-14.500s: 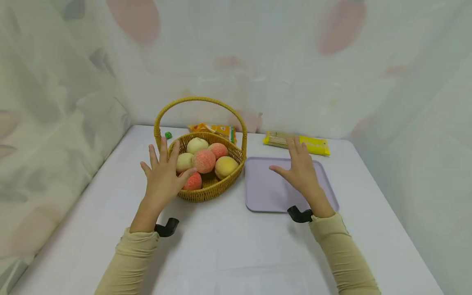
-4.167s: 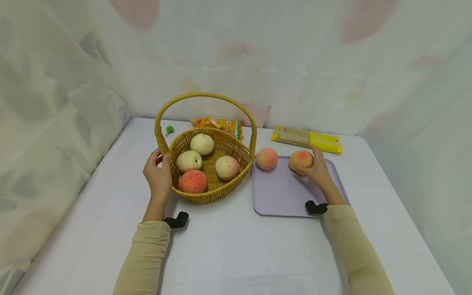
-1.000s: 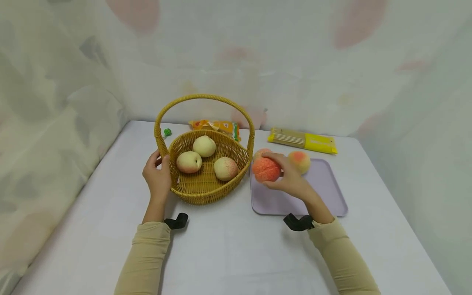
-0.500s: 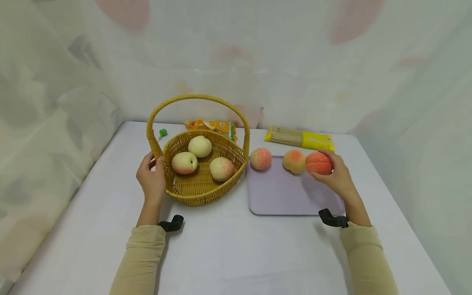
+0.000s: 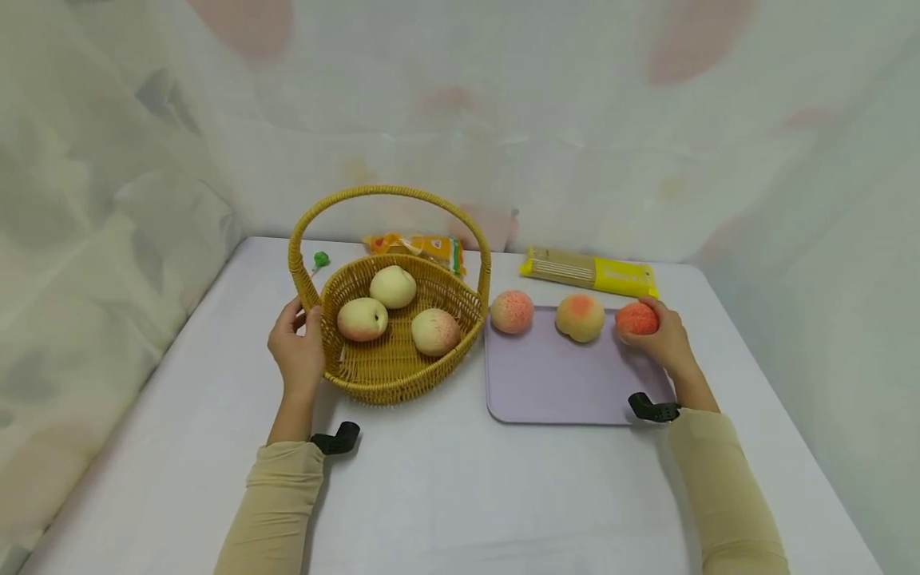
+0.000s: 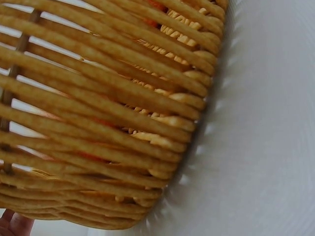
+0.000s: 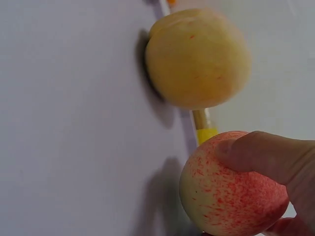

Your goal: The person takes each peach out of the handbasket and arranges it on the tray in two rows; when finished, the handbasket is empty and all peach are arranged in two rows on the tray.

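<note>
My right hand (image 5: 663, 339) holds a red peach (image 5: 636, 319) at the far right corner of the lilac tray (image 5: 561, 391); in the right wrist view the thumb lies across the peach (image 7: 231, 191). Along the tray's back edge sit a yellow peach (image 5: 580, 317) and a speckled pink peach (image 5: 512, 311). My left hand (image 5: 298, 347) grips the left side of the wicker basket (image 5: 391, 391) near the foot of its handle, thumb on the rim. Inside the basket lie three pale peaches (image 5: 436, 332). The left wrist view shows mostly basket weave (image 6: 98, 113).
Behind the tray lies a yellow pack of noodles (image 5: 589, 271). An orange packet (image 5: 424, 249) is partly hidden behind the basket, and a small green item (image 5: 320, 259) lies at the back left. Patterned curtains (image 5: 460, 120) stand around the white table (image 5: 460, 495).
The red peach left the basket in my right hand, crossed over the tray to the right, and came lower at its far right corner. My left hand keeps its grip on the basket.
</note>
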